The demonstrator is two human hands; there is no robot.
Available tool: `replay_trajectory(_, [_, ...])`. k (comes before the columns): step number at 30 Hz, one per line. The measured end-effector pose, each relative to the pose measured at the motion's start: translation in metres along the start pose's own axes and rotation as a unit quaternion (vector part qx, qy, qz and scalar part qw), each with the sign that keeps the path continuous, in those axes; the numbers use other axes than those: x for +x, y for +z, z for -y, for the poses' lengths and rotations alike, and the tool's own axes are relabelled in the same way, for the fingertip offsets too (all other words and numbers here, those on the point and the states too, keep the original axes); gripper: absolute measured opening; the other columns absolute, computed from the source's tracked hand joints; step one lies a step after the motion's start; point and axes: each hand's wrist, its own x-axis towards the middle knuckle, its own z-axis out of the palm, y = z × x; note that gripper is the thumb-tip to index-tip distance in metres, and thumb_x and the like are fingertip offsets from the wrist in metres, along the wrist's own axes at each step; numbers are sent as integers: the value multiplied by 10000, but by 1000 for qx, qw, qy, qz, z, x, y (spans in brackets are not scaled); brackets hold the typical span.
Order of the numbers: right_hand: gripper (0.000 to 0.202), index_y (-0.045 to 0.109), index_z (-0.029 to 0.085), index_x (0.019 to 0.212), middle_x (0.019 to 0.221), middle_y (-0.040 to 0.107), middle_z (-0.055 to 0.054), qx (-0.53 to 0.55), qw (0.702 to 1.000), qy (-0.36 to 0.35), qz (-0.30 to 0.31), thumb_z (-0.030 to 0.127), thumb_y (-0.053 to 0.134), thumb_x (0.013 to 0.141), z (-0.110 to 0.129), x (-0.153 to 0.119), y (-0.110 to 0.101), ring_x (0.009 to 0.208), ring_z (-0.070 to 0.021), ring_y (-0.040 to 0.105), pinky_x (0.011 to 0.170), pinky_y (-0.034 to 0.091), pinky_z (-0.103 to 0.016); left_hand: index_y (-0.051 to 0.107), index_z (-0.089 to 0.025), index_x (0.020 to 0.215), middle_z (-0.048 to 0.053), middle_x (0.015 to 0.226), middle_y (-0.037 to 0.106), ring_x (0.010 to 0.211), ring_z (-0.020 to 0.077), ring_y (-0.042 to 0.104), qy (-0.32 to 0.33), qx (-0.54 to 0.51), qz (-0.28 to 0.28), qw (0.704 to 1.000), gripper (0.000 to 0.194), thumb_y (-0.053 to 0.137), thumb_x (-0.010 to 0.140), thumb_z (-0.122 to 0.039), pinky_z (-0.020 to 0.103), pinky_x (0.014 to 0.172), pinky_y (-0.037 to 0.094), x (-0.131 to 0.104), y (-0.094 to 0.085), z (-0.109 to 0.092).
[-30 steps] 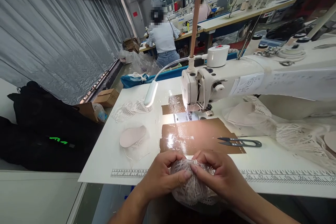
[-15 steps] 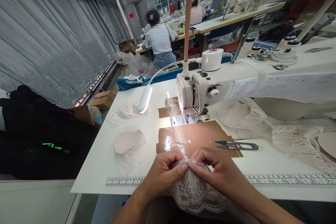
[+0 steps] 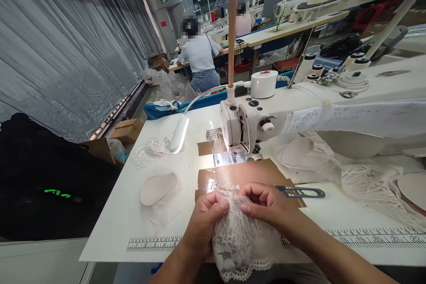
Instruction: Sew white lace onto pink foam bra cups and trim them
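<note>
A piece of white lace fabric [image 3: 234, 239] hangs over the table's front edge, its scalloped border lowest. My left hand [image 3: 208, 217] pinches its upper edge at the left, fingers closed. My right hand [image 3: 266, 204] is closed on the same edge a little to the right. Black thread snips [image 3: 304, 192] lie just beyond my right hand, their tips hidden by it. Behind both hands are brown tape [image 3: 246, 171] and the white sewing machine [image 3: 259, 120].
A beige pad with lace [image 3: 159, 191] and a lace bundle [image 3: 149, 153] lie left. More pads and lace [image 3: 369, 177] lie right. A lamp [image 3: 179, 134] overhangs the white table [image 3: 109, 230]. A person [image 3: 200, 53] sits beyond; another is farther back.
My hands have moved slightly apart along the lace edge, and the fabric between them is more spread out. The view has shifted slightly. My right hand now covers the snips' tips.
</note>
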Motion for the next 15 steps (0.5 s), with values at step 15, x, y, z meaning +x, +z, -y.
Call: replay_trajectory(15, [218, 670, 185, 807, 807, 611, -40, -428, 895, -104, -72, 272, 473, 841, 47, 15, -30, 800, -135, 532, 701, 375, -240, 380, -187, 548, 18, 536, 370, 556, 164, 289, 375, 686, -70, 620, 244, 499, 658, -5, 302, 555, 174, 86, 16, -4])
